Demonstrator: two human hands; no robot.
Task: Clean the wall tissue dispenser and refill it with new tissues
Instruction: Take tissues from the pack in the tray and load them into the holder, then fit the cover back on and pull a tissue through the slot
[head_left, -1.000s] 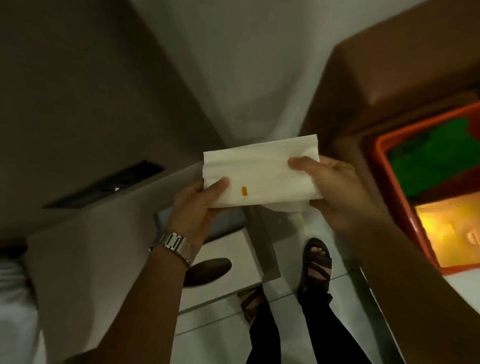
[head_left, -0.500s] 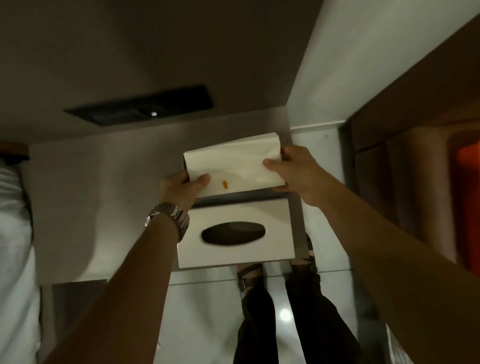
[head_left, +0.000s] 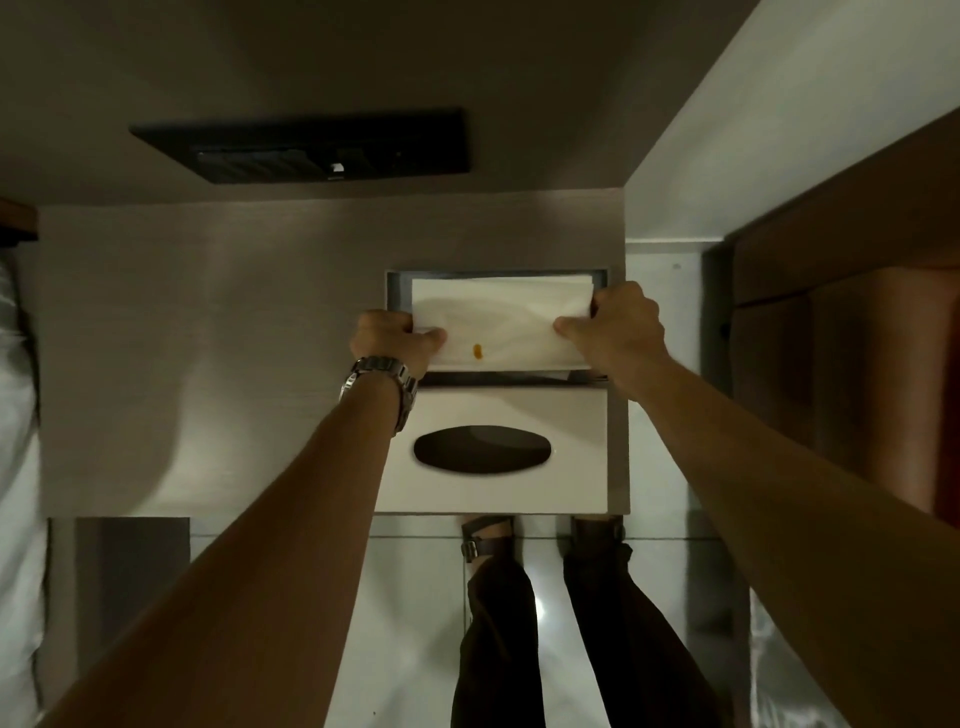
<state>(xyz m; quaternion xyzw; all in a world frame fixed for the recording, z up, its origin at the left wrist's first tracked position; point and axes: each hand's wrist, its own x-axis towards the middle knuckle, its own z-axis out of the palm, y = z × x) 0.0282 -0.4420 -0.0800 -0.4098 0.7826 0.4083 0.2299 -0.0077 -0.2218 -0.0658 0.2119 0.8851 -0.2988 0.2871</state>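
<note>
Both hands hold a white tissue stack (head_left: 501, 322) at the open recess of the wall tissue dispenser (head_left: 600, 278). The left hand (head_left: 395, 340) grips the stack's left end, its fingers (head_left: 426, 338) clamped on the edge with the thumb lying across the front. The right hand (head_left: 615, 325) grips the right end the same way, fingers closed on the tissues. The stack sits partly within the dark rectangular frame of the recess, and a small orange mark (head_left: 477, 352) shows near its lower edge. Just below hangs the dispenser's cover (head_left: 571, 457), folded down, with a dark oval slot (head_left: 482, 449) in its middle. A metal wristwatch (head_left: 382, 382) sits on the left wrist. Farther up the wall is a dark vent panel (head_left: 306, 145). Below, sandalled feet (head_left: 488, 535) stand on a pale tiled floor (head_left: 410, 623).
</note>
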